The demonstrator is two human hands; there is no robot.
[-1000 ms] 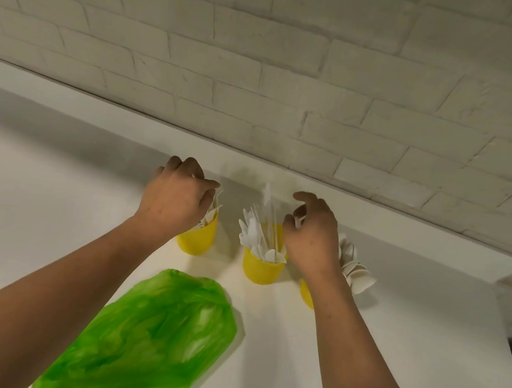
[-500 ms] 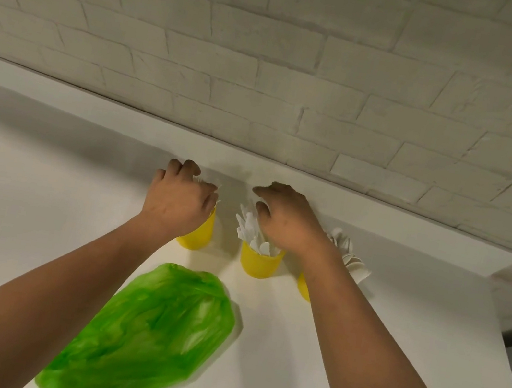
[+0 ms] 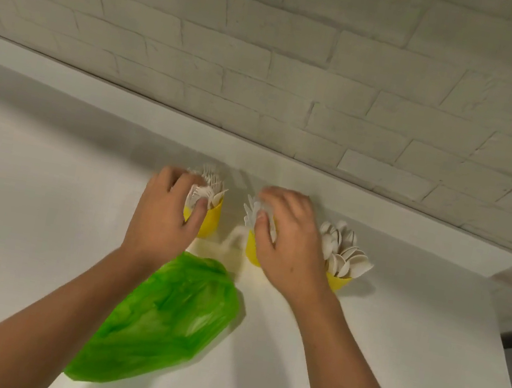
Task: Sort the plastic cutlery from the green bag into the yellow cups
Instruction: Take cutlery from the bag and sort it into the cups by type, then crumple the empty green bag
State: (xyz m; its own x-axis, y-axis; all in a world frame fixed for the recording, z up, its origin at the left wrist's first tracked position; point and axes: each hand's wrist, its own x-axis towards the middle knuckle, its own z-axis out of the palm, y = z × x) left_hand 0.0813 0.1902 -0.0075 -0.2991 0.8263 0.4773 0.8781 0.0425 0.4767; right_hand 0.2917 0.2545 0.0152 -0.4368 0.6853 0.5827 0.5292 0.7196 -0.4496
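**Yellow cups tidied, bag set aside**

The left grip [image 3: 166, 212] is clamped round the left yellow plastic cup [image 3: 210, 223], likely steadying its white plastic forks [image 3: 208, 182]. The right grip [image 3: 290, 244] closes over the white plastic knives [image 3: 249, 215] in the middle yellow cup [image 3: 251, 251], seemingly bunching them upright. At 3 o'clock, white plastic spoons [image 3: 344, 250] fill a third yellow cup [image 3: 340, 281]. At 6 o'clock the green plastic bag [image 3: 163, 324] lies slack on the white surface [image 3: 390, 354], probably emptied.
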